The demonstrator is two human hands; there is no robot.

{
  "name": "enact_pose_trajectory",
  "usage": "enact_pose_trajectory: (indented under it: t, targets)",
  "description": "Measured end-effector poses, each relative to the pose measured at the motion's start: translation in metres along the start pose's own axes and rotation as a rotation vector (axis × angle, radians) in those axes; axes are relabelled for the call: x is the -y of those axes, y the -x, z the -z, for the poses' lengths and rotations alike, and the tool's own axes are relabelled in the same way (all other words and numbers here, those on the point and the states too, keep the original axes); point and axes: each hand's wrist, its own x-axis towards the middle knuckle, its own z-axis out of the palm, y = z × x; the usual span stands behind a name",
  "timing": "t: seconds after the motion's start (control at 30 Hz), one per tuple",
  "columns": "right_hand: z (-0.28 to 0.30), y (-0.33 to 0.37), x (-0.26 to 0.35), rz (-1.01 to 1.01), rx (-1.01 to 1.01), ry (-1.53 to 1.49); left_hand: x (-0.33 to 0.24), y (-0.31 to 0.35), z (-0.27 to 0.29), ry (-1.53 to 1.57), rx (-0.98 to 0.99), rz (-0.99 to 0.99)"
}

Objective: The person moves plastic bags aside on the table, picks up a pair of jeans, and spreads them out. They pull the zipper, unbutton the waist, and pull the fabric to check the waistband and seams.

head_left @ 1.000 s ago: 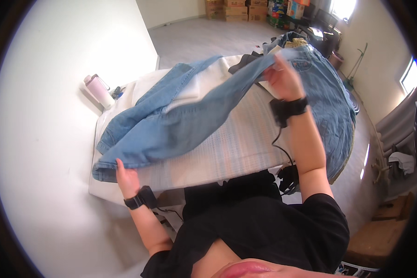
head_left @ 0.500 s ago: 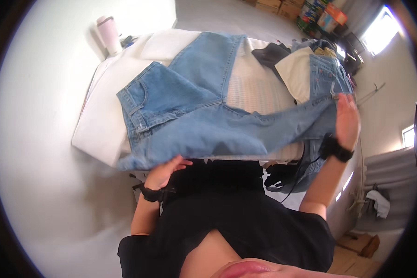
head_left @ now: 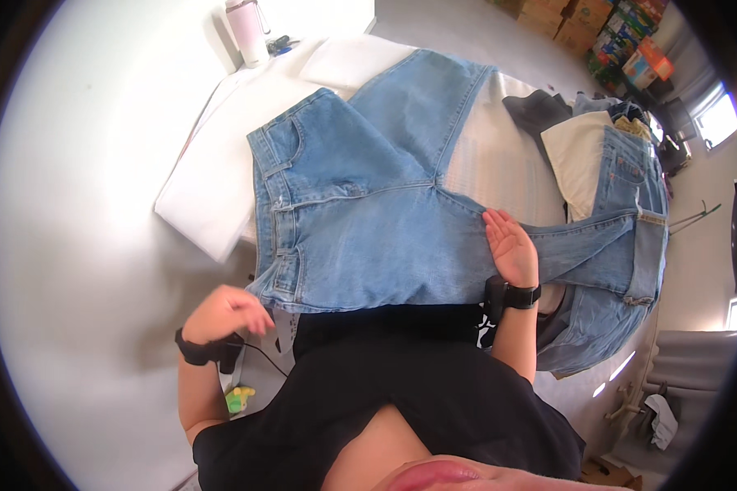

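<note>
Since half a second ago, in the head view, the right hand [head_left: 512,248] has moved inward along the near leg of the light-blue denim jeans [head_left: 368,237], spread across the pale, cloth-covered table [head_left: 508,155]. It is open, fingers extended. At the table's near-left edge, the blurred left hand [head_left: 228,314] curls loosely beside the waistband; whether it pinches, I cannot tell. They should handle as soft, fairly heavy, sturdy; waistband and hems suit gripping. No lettering is legible on them.

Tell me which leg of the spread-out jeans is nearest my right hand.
The leg nearer your body, stretching rightward beneath your right hand; the other leg angles away from you.
</note>
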Motion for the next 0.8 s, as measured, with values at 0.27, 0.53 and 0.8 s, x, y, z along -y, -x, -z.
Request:
enact_pose_trajectory:
  t: [0.27, 0.53, 0.8]
  targets:
    - [-0.003, -0.004, -0.003, 0.010, 0.034, -0.022, 0.030, -0.015, -0.033, -0.180, 0.223, 0.528]
    - [-0.005, 0.003, 0.002, 0.004, 0.076, -0.061, -0.027, 0.031, -0.049, -0.377, 0.191, 0.777]
    - [-0.007, 0.000, -0.001, -0.019, 0.112, -0.109, -0.209, -0.022, -0.040, -0.579, 0.027, 0.761]
